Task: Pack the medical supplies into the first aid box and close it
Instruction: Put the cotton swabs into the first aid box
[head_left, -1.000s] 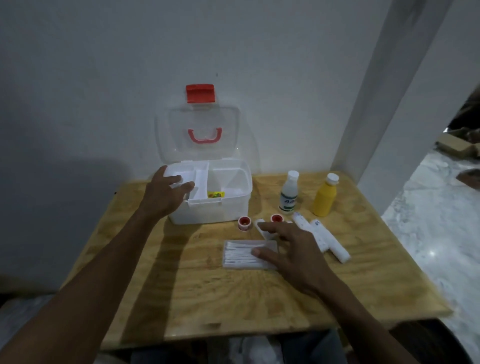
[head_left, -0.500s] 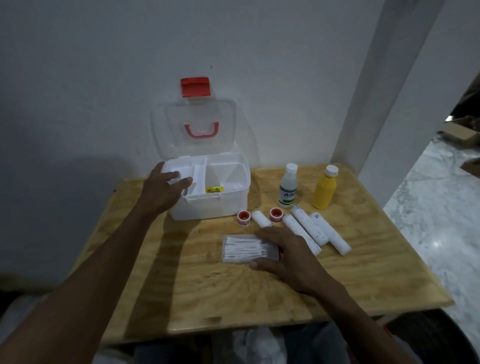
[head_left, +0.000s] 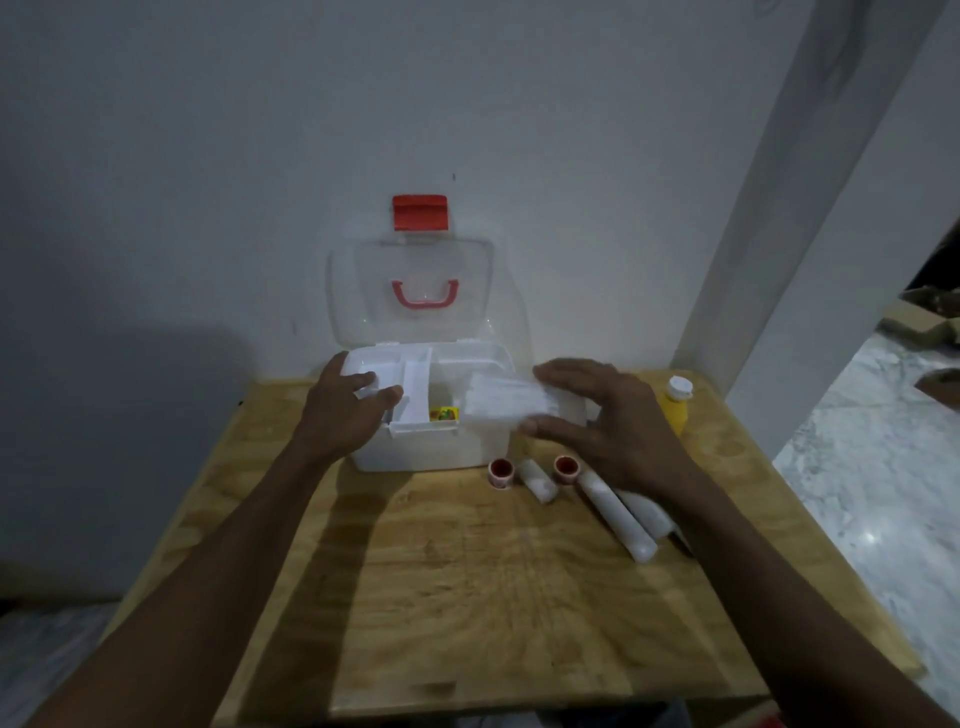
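Note:
The white first aid box (head_left: 431, 447) stands open at the back of the wooden table (head_left: 467, 597), its clear lid (head_left: 363, 291) with a red handle leaning against the wall. My left hand (head_left: 348, 410) grips the box's left rim. My right hand (head_left: 613, 421) holds a flat pack of cotton swabs (head_left: 504, 400) over the box's right side. Two small red-cored tape rolls (head_left: 502, 472) and several white bandage rolls (head_left: 618, 514) lie in front of the box. A yellow bottle (head_left: 675, 405) stands behind my right hand.
A white pillar (head_left: 805, 208) rises at the table's back right corner. Marble floor (head_left: 872, 467) lies to the right, beyond the table edge. A small yellow item (head_left: 443, 414) sits inside the box. The white bottle is hidden behind my right hand.
My right hand has lifted the cotton swab pack off the table and carried it up and back over the box. The left hand has stayed on the box.

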